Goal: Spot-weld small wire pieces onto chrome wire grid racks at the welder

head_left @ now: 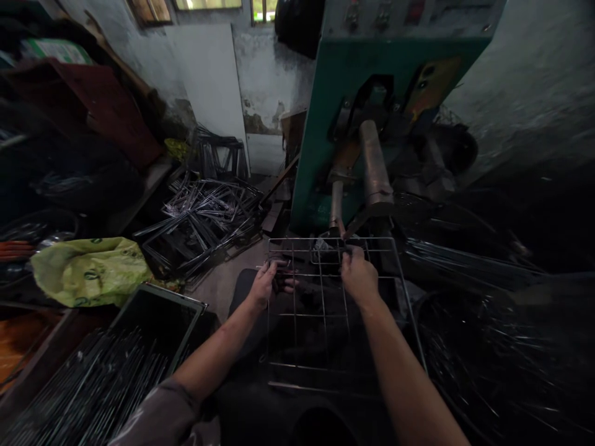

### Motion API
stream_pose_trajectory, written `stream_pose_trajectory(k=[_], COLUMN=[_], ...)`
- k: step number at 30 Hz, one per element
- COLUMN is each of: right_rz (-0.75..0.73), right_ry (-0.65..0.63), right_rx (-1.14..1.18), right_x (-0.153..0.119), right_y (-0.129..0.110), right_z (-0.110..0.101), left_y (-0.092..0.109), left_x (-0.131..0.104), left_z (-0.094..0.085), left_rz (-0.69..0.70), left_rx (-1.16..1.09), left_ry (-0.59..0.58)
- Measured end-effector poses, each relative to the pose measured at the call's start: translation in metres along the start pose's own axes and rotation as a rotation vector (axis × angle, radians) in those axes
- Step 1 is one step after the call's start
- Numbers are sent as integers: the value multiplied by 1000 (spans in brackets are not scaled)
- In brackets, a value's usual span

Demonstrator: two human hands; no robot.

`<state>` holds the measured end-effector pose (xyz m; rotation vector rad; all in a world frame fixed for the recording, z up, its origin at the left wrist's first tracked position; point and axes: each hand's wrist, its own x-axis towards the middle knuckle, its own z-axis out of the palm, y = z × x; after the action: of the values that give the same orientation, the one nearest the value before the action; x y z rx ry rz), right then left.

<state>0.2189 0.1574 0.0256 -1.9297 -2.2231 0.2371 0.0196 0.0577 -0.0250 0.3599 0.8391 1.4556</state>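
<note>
Green-painted welding machine [325, 124] stands at the far side, its metal arm [374, 167] reaching over the far edge of a wire grid [320, 310]. Left hand [267, 282] is closed on the grid's left edge; right hand [357, 275] presses a cross wire under the arm, seemingly positioning a joint. Next, careful alignment seems needed.

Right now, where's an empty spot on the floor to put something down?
One bare patch of floor lies between the pile of wire frames, the left hand and the dark tray. Elsewhere it's crowded: wire rods lower left, yellow bag, both hands on the wire grid, right hand near the green machine.
</note>
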Motion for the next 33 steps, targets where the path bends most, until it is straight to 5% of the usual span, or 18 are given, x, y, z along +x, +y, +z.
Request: stream_pose_trajectory(k=[23, 33], right_rz=[81, 68], right_ry=[52, 54], right_rx=[340, 300], right_x=[-16, -4], right_y=[17, 4], right_z=[-8, 0], left_y=[-7, -9], left_x=[-11, -8], left_z=[16, 3], left_rz=[21, 57], left_rx=[14, -1], left_ry=[-32, 3])
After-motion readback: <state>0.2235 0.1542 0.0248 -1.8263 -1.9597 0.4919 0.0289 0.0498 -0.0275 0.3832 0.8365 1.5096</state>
